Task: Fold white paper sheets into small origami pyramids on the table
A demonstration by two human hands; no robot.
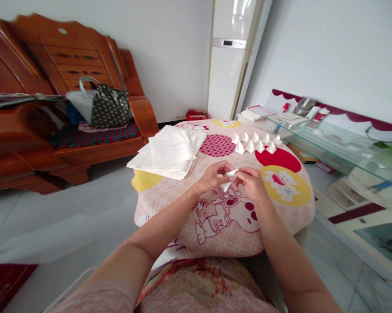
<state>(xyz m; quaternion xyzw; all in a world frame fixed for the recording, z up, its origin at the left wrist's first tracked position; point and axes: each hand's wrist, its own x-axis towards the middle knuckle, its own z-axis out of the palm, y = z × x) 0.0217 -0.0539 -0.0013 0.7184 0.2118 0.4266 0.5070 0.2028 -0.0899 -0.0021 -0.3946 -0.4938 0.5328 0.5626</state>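
Observation:
Between my two hands is a small folded piece of white paper (227, 186), its pointed corner aimed down toward me. My left hand (215, 176) pinches its left side with bent fingers. On the other side, my right hand (250, 180) grips its upper right edge between thumb and fingers. Beyond my hands stand several small folded white paper shapes (250, 147) with peaked tops, set in rows on the cloth. A loose stack of white paper sheets (170, 152) lies to the left, with faint print on the top sheet.
The small table wears a pink patterned tablecloth (170, 200). On the right stands a glass-topped cabinet (346, 148) with papers and cups on it. A wooden sofa (81, 56) holding a black patterned bag (109, 106) is at the left. A tall white air conditioner (230, 74) stands behind.

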